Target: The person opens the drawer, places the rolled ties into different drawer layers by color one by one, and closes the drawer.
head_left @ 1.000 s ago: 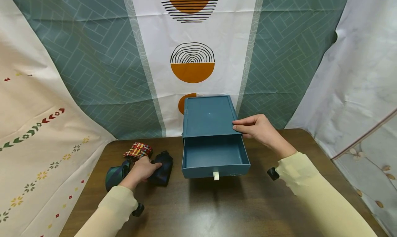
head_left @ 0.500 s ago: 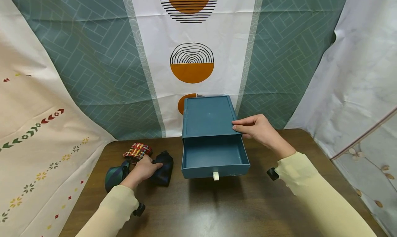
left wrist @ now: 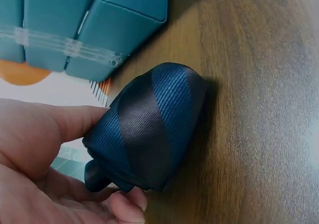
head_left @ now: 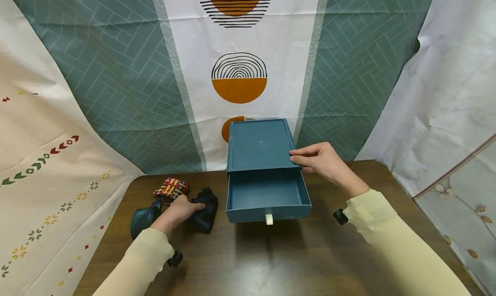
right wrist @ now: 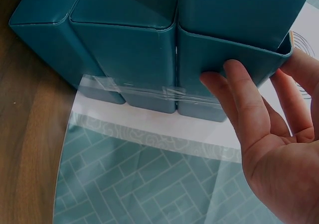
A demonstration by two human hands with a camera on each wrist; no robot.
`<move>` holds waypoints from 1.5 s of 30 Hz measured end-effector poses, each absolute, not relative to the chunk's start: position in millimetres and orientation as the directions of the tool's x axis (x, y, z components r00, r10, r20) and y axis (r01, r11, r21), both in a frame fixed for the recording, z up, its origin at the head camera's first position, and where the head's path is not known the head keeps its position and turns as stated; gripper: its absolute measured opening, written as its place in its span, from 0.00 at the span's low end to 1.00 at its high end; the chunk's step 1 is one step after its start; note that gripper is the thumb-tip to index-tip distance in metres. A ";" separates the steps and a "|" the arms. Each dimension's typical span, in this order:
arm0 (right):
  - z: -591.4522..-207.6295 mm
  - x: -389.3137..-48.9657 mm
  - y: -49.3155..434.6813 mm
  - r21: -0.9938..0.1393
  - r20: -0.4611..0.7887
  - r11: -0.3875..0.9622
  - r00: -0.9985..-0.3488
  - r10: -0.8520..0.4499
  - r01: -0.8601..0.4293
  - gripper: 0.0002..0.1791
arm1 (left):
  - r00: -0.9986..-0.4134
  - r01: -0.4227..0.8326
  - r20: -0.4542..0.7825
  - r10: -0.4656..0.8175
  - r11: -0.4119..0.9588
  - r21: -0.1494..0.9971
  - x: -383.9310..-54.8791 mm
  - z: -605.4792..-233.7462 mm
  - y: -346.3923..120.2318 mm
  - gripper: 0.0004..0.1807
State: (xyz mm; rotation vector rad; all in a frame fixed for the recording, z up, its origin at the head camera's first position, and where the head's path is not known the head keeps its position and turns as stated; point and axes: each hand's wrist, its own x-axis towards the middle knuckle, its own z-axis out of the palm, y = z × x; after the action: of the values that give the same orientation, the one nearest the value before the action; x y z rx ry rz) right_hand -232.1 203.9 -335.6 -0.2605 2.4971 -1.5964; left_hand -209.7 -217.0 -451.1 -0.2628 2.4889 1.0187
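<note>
In the head view my left hand [head_left: 179,211] holds a rolled dark necktie [head_left: 205,210] at the table's left. The left wrist view shows this necktie [left wrist: 154,119] with blue and blackish diagonal stripes, thumb on one side and fingers beneath. My right hand [head_left: 322,160] holds the upper right edge of a blue-teal drawer unit [head_left: 261,143], whose top drawer [head_left: 269,213] is pulled out, bare inside, with a pale pull tab. In the right wrist view, fingertips press the side of the topmost box [right wrist: 199,59]; other fingers reach its top edge.
Left of the left hand lie a green-and-navy rolled tie [head_left: 141,222] and a red-yellow woven-pattern roll [head_left: 172,188]. Taped boxes [right wrist: 124,59] stand together under the drawer. A patterned cloth [head_left: 135,72] hangs behind the brown table [head_left: 248,261].
My left hand has shifted very slightly to the right along with the dark necktie. My right hand and the drawer unit look the same.
</note>
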 end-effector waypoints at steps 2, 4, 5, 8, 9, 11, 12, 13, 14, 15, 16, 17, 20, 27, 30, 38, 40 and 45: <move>-336.2 -232.6 203.9 -0.909 -0.046 0.413 -0.971 -0.233 -0.056 0.22 | -0.879 -0.347 -0.476 -0.011 0.698 0.626 -209.6 -450.6 -217.3 0.45; -336.1 -232.7 203.7 -0.909 -0.047 0.414 -0.972 -0.231 -0.054 0.22 | -0.876 -0.361 -0.483 -0.017 0.688 0.630 -209.7 -451.4 -217.5 0.46; -336.1 -232.8 203.5 -0.908 -0.047 0.415 -0.972 -0.232 -0.055 0.22 | -0.875 -0.365 -0.484 -0.021 0.685 0.630 -209.6 -451.7 -217.4 0.47; -335.4 -232.3 203.2 -0.908 -0.049 0.415 -0.972 -0.231 -0.053 0.21 | -0.875 -0.377 -0.483 -0.033 0.673 0.637 -210.0 -452.8 -216.4 0.47; -335.2 -232.2 203.3 -0.909 -0.050 0.414 -0.972 -0.231 -0.051 0.21 | -0.875 -0.378 -0.482 -0.034 0.670 0.639 -210.1 -453.1 -215.9 0.47; -335.2 -232.0 203.6 -0.910 -0.051 0.412 -0.971 -0.232 -0.051 0.22 | -0.877 -0.372 -0.480 -0.027 0.669 0.643 -210.2 -453.1 -214.9 0.44; -335.2 -232.0 203.8 -0.910 -0.050 0.412 -0.971 -0.232 -0.051 0.22 | -0.878 -0.369 -0.479 -0.023 0.670 0.644 -210.2 -453.1 -214.4 0.43; -335.2 -231.9 203.9 -0.910 -0.050 0.411 -0.971 -0.232 -0.051 0.22 | -0.877 -0.368 -0.480 -0.021 0.670 0.645 -210.0 -453.1 -213.8 0.41; -335.4 -232.0 204.0 -0.910 -0.050 0.411 -0.971 -0.233 -0.052 0.22 | -0.877 -0.367 -0.480 -0.020 0.672 0.644 -209.7 -453.1 -213.4 0.39; -335.6 -232.0 204.0 -0.909 -0.049 0.413 -0.971 -0.234 -0.054 0.22 | -0.877 -0.365 -0.481 -0.017 0.674 0.642 -209.1 -453.2 -213.0 0.38; -335.3 -231.8 203.8 -0.908 -0.048 0.416 -0.971 -0.234 -0.055 0.21 | -0.877 -0.363 -0.480 -0.016 0.677 0.640 -208.6 -453.0 -212.5 0.36; -335.2 -231.7 203.6 -0.906 -0.048 0.419 -0.971 -0.235 -0.057 0.21 | -0.877 -0.364 -0.481 -0.016 0.675 0.641 -208.1 -452.9 -212.1 0.35; -334.9 -231.4 203.5 -0.904 -0.047 0.422 -0.971 -0.236 -0.059 0.21 | -0.879 -0.366 -0.477 -0.019 0.669 0.647 -206.6 -451.5 -210.7 0.33; -335.4 -231.6 204.7 -0.907 -0.045 0.416 -0.971 -0.237 -0.059 0.22 | -0.894 -0.352 -0.447 -0.026 0.657 0.666 -205.7 -448.6 -208.2 0.29; -335.3 -231.5 204.5 -0.909 -0.048 0.413 -0.970 -0.237 -0.055 0.21 | -0.902 -0.356 -0.430 -0.042 0.638 0.683 -206.9 -448.5 -208.6 0.24; -335.8 -231.4 204.1 -0.909 -0.052 0.413 -0.970 -0.237 -0.052 0.21 | -0.929 -0.349 -0.350 -0.116 0.585 0.732 -217.2 -445.4 -215.2 0.28; -335.9 -231.4 204.1 -0.909 -0.052 0.414 -0.971 -0.235 -0.052 0.21 | -0.937 -0.338 -0.323 -0.133 0.578 0.743 -219.0 -440.8 -216.1 0.29; -335.5 -231.3 203.8 -0.908 -0.051 0.416 -0.971 -0.233 -0.052 0.21 | -0.952 -0.304 -0.261 -0.158 0.564 0.768 -219.9 -421.7 -214.5 0.29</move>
State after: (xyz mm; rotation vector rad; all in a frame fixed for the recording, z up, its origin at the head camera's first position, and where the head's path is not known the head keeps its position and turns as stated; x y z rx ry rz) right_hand -231.3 203.8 -335.5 -0.2537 2.4974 -1.5913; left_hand -219.9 -214.5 -421.7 -0.3924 2.6311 1.3389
